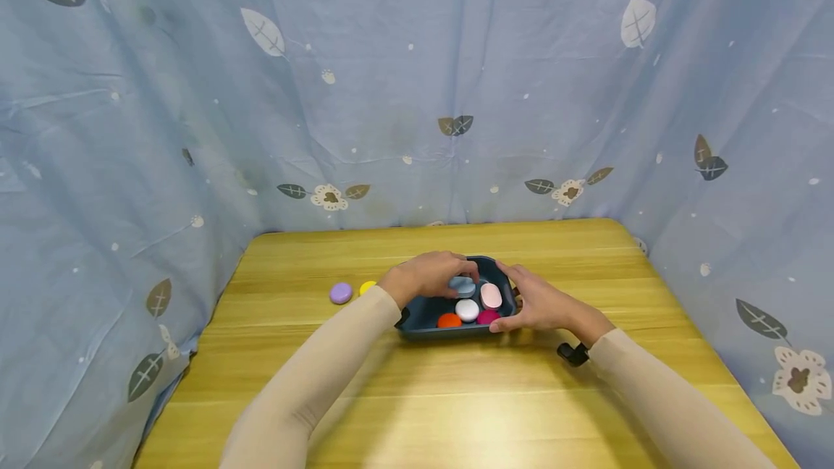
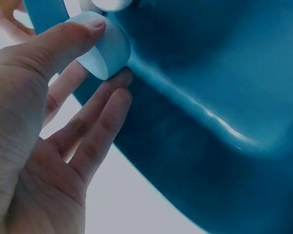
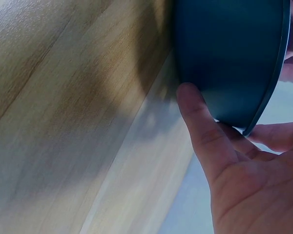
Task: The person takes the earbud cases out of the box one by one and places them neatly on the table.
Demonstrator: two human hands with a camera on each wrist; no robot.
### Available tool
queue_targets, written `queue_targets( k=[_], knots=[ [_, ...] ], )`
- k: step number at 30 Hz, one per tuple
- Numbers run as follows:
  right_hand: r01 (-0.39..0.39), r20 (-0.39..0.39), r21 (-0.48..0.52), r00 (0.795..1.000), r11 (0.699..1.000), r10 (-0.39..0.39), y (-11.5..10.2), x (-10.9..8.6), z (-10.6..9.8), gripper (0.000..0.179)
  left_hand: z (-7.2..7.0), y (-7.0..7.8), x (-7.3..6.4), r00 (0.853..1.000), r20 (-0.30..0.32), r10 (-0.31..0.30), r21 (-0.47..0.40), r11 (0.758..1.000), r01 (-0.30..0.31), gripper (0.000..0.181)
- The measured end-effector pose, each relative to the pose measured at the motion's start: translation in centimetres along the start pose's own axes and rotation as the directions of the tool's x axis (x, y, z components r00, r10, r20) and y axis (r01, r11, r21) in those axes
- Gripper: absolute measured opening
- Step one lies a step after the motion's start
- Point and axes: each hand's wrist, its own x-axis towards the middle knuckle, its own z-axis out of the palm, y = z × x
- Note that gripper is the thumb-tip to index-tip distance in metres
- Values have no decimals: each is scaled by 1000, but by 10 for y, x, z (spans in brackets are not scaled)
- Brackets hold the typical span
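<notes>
left hand (image 1: 426, 275) pinches one blue piece (image 1: 462, 286); one tray (image 1: 449, 334) holds four others (image 1: 467, 310).

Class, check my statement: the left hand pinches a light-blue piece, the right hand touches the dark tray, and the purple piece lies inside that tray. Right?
One thing is wrong: the head view shows the purple piece on the wooden table, outside the dark tray. The rest stands.
</notes>
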Motion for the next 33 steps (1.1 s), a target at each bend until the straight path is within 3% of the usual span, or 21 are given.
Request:
queue_targets(
  k=[4,16,33],
  knots=[
    [-2,0,-5,1000,1000,2,-1,-1,-1,138,-2,1,-10,999,-33,2,-9,1000,-2,42],
    [10,-13,-34,1000,999,-11,-1,-3,2,139,-1,-8,-70,987,-147,-59,-52,997,51,42],
    [12,-17,-55,1000,998,-13,-1,-4,4,140,-1,-39,-148,953,-267,-141,-84,989,123,47]
  ],
)
